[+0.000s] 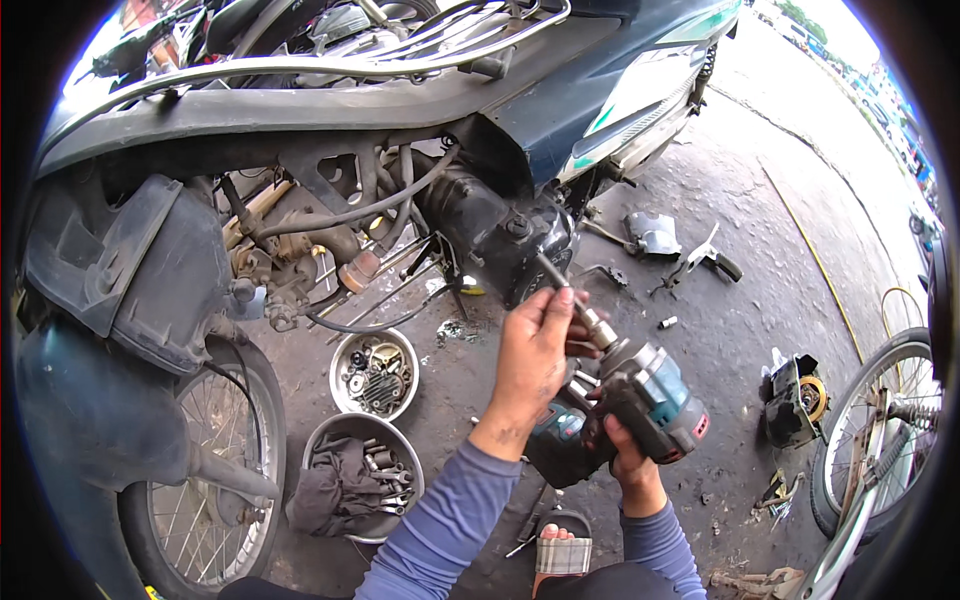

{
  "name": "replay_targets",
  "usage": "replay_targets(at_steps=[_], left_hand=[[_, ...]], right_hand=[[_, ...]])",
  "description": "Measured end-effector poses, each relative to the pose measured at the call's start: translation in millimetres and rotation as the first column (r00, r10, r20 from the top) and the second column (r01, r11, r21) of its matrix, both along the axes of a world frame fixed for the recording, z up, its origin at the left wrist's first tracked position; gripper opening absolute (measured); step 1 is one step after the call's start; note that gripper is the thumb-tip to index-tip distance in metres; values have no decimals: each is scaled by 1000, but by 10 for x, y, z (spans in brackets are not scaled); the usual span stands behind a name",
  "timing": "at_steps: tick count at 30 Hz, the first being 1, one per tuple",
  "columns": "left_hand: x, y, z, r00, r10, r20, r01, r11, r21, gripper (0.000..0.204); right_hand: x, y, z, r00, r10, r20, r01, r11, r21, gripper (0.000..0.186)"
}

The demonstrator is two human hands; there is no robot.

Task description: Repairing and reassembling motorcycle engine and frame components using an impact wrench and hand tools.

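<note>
Hands: we see two. Our left hand point(535, 345) wraps its fingers around the long socket extension point(575, 300); our right hand point(622, 455) is closed on the grip of the teal cordless impact driver point(640, 400).
Tool: one driver, centre right, its extension angled up and left to the dark engine case point(490, 235) of the motorcycle point(300, 110).
Bowls: we count two metal ones on the ground, left of the hands. The farther bowl point(375, 375) holds small engine parts; the nearer bowl point(362, 475) holds bolts and a dark rag.
Wheels: two, the motorcycle's spoked wheel point(215, 470) near left and a loose wheel point(880, 430) at the right rim.
Room: bare concrete opens far right, with pliers point(705, 258) and a metal cover point(652, 232) lying there.
Hidden: the extension's tip vanishes against the case; we can't tell what it meets. A sandalled foot point(562, 545) is cut off below.
</note>
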State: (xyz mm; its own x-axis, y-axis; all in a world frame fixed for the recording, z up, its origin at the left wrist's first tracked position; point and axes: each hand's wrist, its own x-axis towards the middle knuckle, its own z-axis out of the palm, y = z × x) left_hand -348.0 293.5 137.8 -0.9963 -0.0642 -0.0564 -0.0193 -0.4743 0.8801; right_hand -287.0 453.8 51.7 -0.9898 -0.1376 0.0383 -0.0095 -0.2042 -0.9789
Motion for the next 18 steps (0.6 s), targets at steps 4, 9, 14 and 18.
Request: replay_targets(at_steps=[4,9,14,18], left_hand=[[-446,342,50,999,-48,22,43,986,163,21],[-760,426,-12,999,53,-3,-51,969,241,20],[-792,496,17,998,67,3,-62,897,438,21],[-844,552,87,988,111,103,-151,767,624,19]], right_hand=[[-319,-83,427,986,-129,102,143,979,-143,40],[-693,-81,576,982,-182,59,186,979,-85,37],[-844,157,389,981,-79,176,112,976,-185,31],[-838,208,342,985,-88,149,110,983,-146,28]])
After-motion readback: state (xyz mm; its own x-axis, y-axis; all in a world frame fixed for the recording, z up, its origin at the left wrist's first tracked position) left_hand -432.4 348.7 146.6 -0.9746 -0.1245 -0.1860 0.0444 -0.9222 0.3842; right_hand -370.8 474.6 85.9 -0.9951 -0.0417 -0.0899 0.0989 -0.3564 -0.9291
